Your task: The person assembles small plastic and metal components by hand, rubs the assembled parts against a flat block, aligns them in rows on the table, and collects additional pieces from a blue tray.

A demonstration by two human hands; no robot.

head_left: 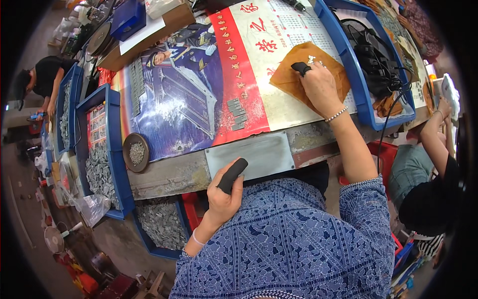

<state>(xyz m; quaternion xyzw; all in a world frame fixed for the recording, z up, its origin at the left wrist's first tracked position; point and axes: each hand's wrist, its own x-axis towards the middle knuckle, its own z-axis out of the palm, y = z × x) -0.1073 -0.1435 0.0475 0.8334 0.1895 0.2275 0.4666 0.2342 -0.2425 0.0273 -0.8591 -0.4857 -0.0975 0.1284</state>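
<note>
My right hand (321,87) reaches over a brown sheet of paper (286,82), its fingers closed in a pinch beside a few small white pieces (312,59). What the fingertips hold, if anything, is too small to make out. A black sleeve covers one finger. Closer to me, my left hand (225,194) is curled closed at the near edge of a grey metal plate (266,154). It too wears a black finger sleeve, and anything in its grip is hidden. Several flat grey pieces (238,117) lie on the poster (184,99) covering the table.
A round dish of small metal bits (136,153) stands left, beside a blue tray of grey parts (115,134). Another blue bin (162,224) sits below the table edge. At right, a blue tray (366,107) holds black cables. Other people (428,184) work nearby.
</note>
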